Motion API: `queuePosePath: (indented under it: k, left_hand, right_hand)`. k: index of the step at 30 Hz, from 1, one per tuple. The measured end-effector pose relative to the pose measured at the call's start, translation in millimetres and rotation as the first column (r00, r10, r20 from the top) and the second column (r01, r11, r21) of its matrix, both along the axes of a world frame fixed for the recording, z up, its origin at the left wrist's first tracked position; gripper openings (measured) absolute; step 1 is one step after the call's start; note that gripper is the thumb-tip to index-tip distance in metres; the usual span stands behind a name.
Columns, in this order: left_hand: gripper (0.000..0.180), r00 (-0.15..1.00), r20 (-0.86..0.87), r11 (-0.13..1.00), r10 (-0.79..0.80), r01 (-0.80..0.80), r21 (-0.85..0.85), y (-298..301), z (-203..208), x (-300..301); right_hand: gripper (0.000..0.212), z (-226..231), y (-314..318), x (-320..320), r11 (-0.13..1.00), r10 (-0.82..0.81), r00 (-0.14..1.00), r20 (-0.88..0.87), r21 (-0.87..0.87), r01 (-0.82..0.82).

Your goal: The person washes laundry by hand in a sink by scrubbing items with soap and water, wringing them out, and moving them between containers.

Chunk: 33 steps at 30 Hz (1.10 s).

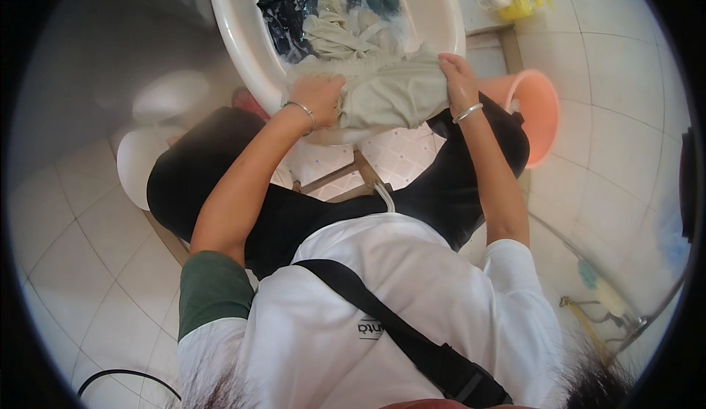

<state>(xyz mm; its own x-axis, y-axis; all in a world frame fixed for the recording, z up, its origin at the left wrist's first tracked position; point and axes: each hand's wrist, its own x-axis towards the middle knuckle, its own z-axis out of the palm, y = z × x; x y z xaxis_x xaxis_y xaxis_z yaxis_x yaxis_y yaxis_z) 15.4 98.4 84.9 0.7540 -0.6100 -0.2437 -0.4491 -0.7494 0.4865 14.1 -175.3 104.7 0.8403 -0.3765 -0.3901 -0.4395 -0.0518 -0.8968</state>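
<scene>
Dark hair (599,381) nearest, hands (318,95) (461,85) grip beige cloth (393,94), long axis apparently running left-right.

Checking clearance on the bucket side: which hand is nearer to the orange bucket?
Right. The right hand holds the right end of the pale cloth, left of the orange bucket; the left hand is farther off, toward the cloth's left end.

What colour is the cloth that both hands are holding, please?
The cloth is a pale greyish beige, which shows best in the head view.
</scene>
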Motion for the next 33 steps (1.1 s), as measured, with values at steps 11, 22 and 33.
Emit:
queuePosePath:
  k: [11, 22, 33]
  left_hand:
    - [0.047, 0.958, -0.287, 1.000, -0.011, 0.005, -0.021, -36, -18, 5]
    - [0.020, 0.746, -0.657, 0.752, 0.106, -0.493, -0.438, -15, -20, 43]
    - [0.029, 0.257, -0.900, -0.162, -0.351, -0.964, -0.213, -33, 18, 58]
  right_hand:
    - [0.033, 15, -11, -14, 0.940, 0.324, 0.943, -0.080, -0.086, -0.331]
    - [0.031, 30, -15, -3, 0.200, 0.769, 0.567, -0.295, -0.731, -0.652]
    - [0.015, 35, 155, 35, 0.792, 0.499, 0.693, 0.520, -0.598, -0.122]
